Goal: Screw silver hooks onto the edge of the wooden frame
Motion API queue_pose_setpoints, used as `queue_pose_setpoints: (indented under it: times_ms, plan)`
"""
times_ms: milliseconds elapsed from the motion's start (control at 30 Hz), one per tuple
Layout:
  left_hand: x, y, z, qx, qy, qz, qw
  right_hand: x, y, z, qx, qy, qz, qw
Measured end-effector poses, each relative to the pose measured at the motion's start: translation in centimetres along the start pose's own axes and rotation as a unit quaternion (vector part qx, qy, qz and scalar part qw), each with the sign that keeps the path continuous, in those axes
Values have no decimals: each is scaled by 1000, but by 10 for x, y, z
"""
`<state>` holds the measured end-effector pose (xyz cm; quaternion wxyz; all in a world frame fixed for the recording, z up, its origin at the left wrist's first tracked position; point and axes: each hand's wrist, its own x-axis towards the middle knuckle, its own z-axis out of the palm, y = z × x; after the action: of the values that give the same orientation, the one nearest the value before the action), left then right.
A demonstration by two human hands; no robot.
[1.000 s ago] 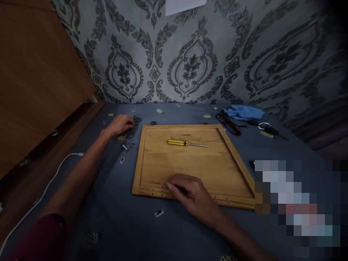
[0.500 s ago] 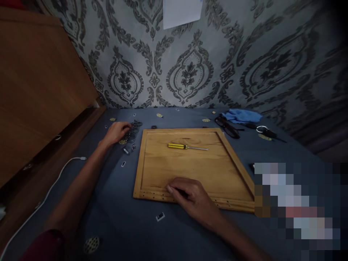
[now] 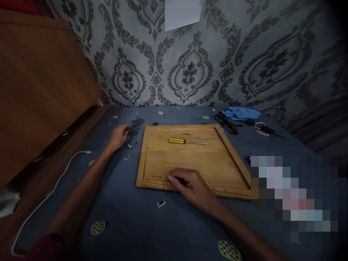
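A wooden tray-like board (image 3: 190, 163) lies on a blue cloth-covered surface (image 3: 130, 217). A yellow-and-black screwdriver (image 3: 185, 141) rests on the board's far part. My right hand (image 3: 190, 186) lies curled over the board's near rim, fingers pressed together over something dark I cannot make out. My left hand (image 3: 119, 136) reaches to the left of the board, fingers closed at a heap of small dark metal rings and parts (image 3: 134, 128).
Glasses (image 3: 227, 123), a blue cloth (image 3: 241, 113) and keys (image 3: 262, 127) lie at the back right. A white cable (image 3: 54, 181) runs along the left by a wooden panel (image 3: 40, 90). Small tags (image 3: 161, 203) are scattered on the cloth. Patterned wallpaper stands behind.
The view has shifted slightly. My left hand has drawn back a little from the far heap toward the board's left side. My right hand stays on the near rim.
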<state>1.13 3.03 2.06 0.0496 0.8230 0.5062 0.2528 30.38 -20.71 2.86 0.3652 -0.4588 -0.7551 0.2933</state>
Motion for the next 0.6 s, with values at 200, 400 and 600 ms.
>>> queue_pose_setpoints:
  times_ms: [200,400,600]
  plan:
    - [-15,-4,2,-11,34,-15,999,1,2,1,-5,1,-1,1000]
    - [-27,-1,11,-20,74,-30,997,1,2,2,-12,9,-15,1000]
    - [-32,13,11,-31,95,-49,994,2,2,4,-25,15,-25,999]
